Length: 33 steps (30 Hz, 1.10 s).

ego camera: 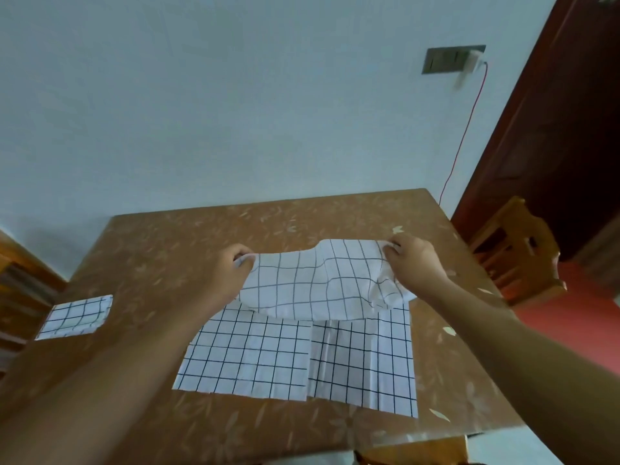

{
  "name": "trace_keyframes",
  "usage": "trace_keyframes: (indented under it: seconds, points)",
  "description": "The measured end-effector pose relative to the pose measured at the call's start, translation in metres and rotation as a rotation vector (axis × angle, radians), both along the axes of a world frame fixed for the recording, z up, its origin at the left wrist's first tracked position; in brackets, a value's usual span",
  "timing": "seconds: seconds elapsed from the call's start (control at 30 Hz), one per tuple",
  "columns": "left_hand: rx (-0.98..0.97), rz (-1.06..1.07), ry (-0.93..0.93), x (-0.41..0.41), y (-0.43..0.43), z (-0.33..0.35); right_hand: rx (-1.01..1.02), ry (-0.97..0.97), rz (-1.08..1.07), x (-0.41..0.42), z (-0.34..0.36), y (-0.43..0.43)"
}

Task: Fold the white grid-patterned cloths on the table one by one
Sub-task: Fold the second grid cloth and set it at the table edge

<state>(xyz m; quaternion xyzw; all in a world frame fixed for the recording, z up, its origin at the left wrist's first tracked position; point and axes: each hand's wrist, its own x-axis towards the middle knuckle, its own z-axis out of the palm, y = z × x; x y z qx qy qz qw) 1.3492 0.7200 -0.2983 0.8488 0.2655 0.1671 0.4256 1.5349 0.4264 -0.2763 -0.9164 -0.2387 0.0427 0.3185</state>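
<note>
A folded cloth lies by the left edge of the table; at mid-table the left hand and right hand each pinch a corner of a grid-patterned cloth, fingers clamped on its raised edge — the middle sags over flat cloth near the front edge. Uneven pulls could skew the crease — or drag the layers beneath.

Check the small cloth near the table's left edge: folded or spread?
Folded: the small cloth lies as a compact rectangle, much smaller than the spread cloth at centre.
</note>
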Motion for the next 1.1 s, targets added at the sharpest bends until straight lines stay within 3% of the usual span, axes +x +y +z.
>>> trace_keyframes:
  seconds: [0.17,0.47,0.6,0.73,0.9,1.1]
  points:
    - [0.041,-0.103,0.081,0.017,-0.035,0.011,-0.013,0.178,0.092,-0.022,0.015,0.017]
    - [-0.207,-0.220,0.205,0.022,-0.095,0.016,0.182,0.588,0.193,-0.051,0.021,0.027]
    - [-0.183,-0.327,0.334,0.016,-0.099,0.010,0.137,0.497,0.219,-0.054,0.024,0.026]
    - [-0.090,-0.296,0.403,0.017,-0.091,0.002,0.142,0.399,0.260,-0.054,0.039,0.020]
    - [0.246,-0.351,0.336,0.032,-0.086,0.000,0.204,0.373,0.338,-0.056,0.055,0.014]
    - [0.240,-0.390,0.173,0.051,-0.093,0.002,0.306,0.467,0.363,-0.065,0.065,-0.006]
